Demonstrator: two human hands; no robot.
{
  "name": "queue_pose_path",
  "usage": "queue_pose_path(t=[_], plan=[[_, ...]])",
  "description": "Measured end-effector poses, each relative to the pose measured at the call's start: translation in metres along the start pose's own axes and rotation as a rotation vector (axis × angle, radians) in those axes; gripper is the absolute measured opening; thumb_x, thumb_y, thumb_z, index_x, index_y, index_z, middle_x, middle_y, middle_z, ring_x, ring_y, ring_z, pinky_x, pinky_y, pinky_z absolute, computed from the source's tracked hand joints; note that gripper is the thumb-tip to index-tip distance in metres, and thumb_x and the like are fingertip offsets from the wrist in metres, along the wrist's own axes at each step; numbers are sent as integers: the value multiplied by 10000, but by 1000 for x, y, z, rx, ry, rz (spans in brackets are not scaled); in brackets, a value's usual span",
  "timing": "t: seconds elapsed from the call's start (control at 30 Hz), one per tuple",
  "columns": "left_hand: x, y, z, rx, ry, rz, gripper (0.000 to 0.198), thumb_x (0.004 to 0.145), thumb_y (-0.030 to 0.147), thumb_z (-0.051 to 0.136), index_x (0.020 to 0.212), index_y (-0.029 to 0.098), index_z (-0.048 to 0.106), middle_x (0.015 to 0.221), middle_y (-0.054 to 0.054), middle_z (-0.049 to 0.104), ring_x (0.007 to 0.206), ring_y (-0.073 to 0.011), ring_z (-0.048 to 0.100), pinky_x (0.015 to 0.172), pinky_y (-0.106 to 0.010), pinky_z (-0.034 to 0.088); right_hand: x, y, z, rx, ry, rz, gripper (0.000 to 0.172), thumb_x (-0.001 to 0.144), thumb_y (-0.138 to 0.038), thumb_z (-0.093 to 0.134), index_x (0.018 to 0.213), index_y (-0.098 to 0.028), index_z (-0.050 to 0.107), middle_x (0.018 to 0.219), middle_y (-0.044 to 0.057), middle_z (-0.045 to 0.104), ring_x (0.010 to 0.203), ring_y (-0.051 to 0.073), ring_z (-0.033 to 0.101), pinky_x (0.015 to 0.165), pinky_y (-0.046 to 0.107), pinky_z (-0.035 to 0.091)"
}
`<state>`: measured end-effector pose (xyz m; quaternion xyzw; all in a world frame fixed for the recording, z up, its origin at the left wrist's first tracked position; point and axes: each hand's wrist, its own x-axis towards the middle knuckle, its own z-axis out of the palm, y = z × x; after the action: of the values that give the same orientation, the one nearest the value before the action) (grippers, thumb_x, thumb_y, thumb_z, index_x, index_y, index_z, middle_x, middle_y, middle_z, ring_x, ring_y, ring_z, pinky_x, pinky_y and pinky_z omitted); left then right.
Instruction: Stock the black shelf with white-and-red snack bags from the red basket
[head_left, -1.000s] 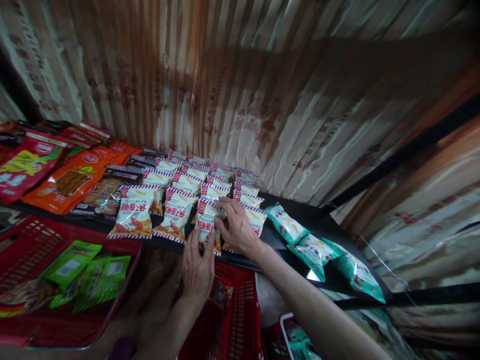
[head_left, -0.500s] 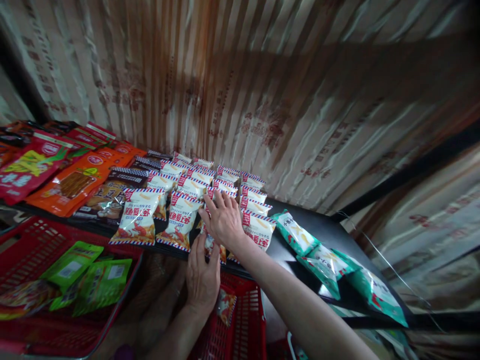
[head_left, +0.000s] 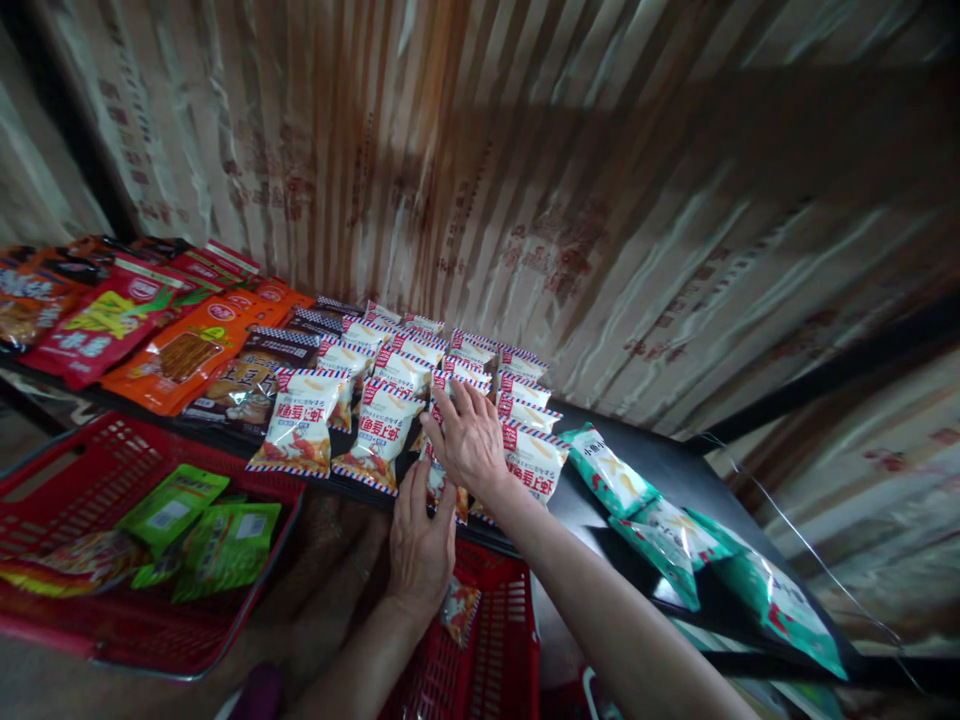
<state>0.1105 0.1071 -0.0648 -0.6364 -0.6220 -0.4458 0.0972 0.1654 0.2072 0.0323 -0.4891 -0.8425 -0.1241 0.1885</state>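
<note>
Several small white snack bags with red-and-blue striped edges stand in rows on a black shelf (head_left: 592, 525). My right hand (head_left: 474, 442) lies over one snack bag (head_left: 444, 484) in the front row, its fingers spread on the upper part. Against the lower front of that same bag rests my left hand (head_left: 421, 545), fingers stretched out and thumb apart. Both hands hide much of the bag. To their left stand two matching front bags, one nearer (head_left: 381, 430) and one farther (head_left: 300, 420); another (head_left: 536, 460) shows beyond my right wrist.
Brown snack bags (head_left: 259, 375), orange packets (head_left: 180, 355) and red packets (head_left: 112, 310) line the shelf's left. Green-white bags (head_left: 611, 470) lie at the right. Below are a red basket (head_left: 52, 450) with green packets (head_left: 232, 545) and another red basket (head_left: 499, 620). Brown printed sheeting (head_left: 450, 200) hangs behind.
The view has shifted slightly, so everything appears a little farther right. Both hands stay at the same snack bag, with almost the same pose.
</note>
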Motion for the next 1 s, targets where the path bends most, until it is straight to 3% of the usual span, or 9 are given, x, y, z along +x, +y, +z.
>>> queue_pose_path(t=[0.23, 0.47, 0.63, 0.77, 1.0], plan=[[-4, -4, -8, -23, -5, -12, 482, 824, 106, 488, 1296, 199, 457, 1398, -162, 374, 1290, -297, 373, 954, -466, 462, -5, -1, -4, 14, 112, -74, 456, 908, -421, 422, 1287, -180, 498, 1387, 158, 433, 1286, 302, 351, 1033, 475, 301], [-6, -8, -22, -25, 11, -34, 412, 811, 79, 487, 1217, 151, 511, 1341, -169, 410, 1266, -282, 384, 970, -452, 454, -10, -7, -10, 19, 162, -156, 404, 912, -346, 430, 1264, -163, 508, 1382, 166, 428, 1301, 291, 339, 1047, 483, 297], [-4, -14, -30, -49, 7, -129, 382, 821, 89, 462, 1192, 149, 534, 1304, -157, 439, 1210, -261, 431, 930, -420, 481, 2, -19, -13, 37, 186, -210, 367, 910, -316, 435, 1230, -163, 526, 1361, 157, 453, 1290, 286, 351, 1038, 479, 311], [-2, -15, -37, -61, -5, -129, 388, 819, 90, 456, 1188, 176, 536, 1250, -131, 481, 1155, -237, 473, 894, -390, 497, 10, -25, -10, 64, 206, -211, 355, 907, -296, 432, 1222, -162, 526, 1336, 161, 475, 1274, 283, 368, 1027, 484, 320], [4, -17, -48, -70, 10, -185, 331, 833, 121, 453, 1140, 170, 566, 1186, -128, 505, 1082, -232, 500, 866, -382, 491, 23, -36, -7, 54, 65, -211, 348, 899, -277, 441, 1201, -143, 551, 1207, 141, 592, 1226, 268, 408, 1001, 425, 338]])
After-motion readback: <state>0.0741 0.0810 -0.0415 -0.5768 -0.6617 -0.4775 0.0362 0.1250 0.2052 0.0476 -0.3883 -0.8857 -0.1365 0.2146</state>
